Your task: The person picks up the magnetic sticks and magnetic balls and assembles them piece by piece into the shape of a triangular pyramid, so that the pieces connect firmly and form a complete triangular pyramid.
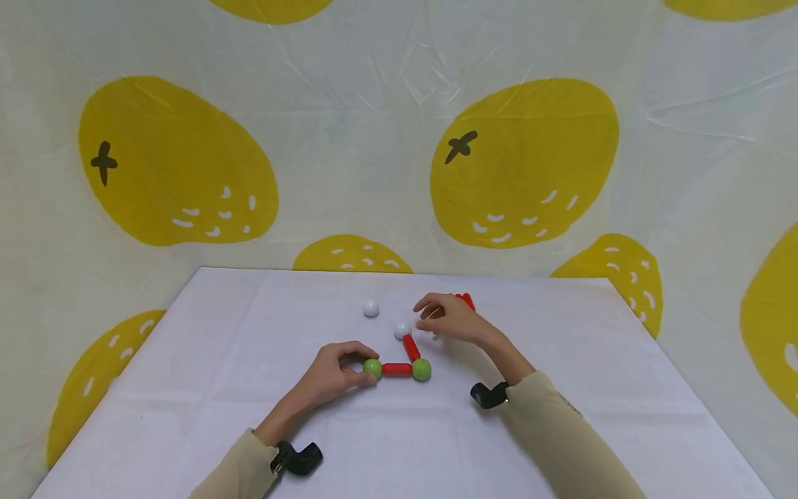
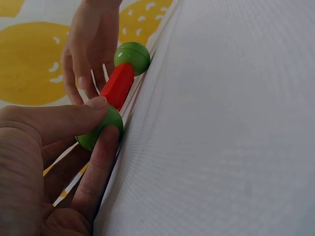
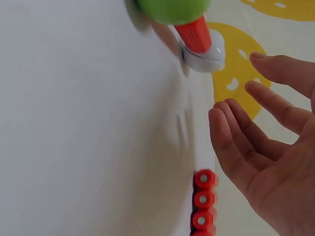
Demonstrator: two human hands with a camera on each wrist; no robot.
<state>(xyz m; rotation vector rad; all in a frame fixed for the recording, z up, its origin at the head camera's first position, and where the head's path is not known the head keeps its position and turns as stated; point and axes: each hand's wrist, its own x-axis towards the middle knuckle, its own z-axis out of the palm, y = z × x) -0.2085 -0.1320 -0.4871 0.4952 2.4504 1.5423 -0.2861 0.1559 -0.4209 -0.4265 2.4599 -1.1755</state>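
Beige long slvs (image 1: 564,433), blk curved wrist cams (image 1: 305,460), L & R.

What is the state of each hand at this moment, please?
Left hand: pinching the glossy green ball at one end of a red rod.
Right hand: open, holding nothing, near a glossy white ball joined to another red rod.
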